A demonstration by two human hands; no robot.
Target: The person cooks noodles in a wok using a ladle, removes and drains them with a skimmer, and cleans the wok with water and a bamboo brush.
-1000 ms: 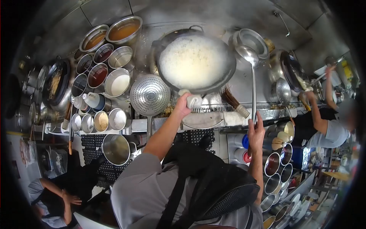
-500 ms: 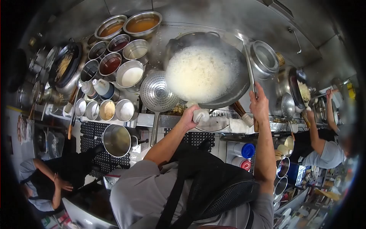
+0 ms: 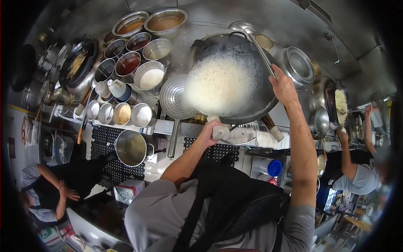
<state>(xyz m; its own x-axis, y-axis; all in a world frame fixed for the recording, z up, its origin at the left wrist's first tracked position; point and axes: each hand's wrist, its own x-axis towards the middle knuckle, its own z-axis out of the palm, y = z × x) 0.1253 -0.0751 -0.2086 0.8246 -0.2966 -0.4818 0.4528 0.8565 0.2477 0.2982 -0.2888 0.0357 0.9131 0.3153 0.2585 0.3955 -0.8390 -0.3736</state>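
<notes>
A large black wok (image 3: 262, 94) holds pale, foaming liquid (image 3: 220, 84) gathered toward its left side. My left hand (image 3: 208, 133) is closed round a white cloth (image 3: 221, 132) at the wok's near rim. My right hand (image 3: 284, 87) grips the long handle of a metal ladle (image 3: 242, 27), whose bowl is beyond the wok's far rim, beside a round tan-topped container (image 3: 264, 42). The handle slants across the wok's right side. A perforated strainer (image 3: 175, 97) lies just left of the wok, its handle toward me.
Metal pots of sauces and powders (image 3: 128, 63) stand at the left. A bamboo brush (image 3: 275, 132) lies at the near edge, and a stacked metal pot (image 3: 299, 66) is at the right. One co-worker (image 3: 357, 172) works at another wok; another person (image 3: 50, 189) stands lower left.
My right hand has moved up and forward, carrying the ladle from the wok's right side to beyond its far rim. The wok has tilted, and its foaming liquid has shifted toward the left.
</notes>
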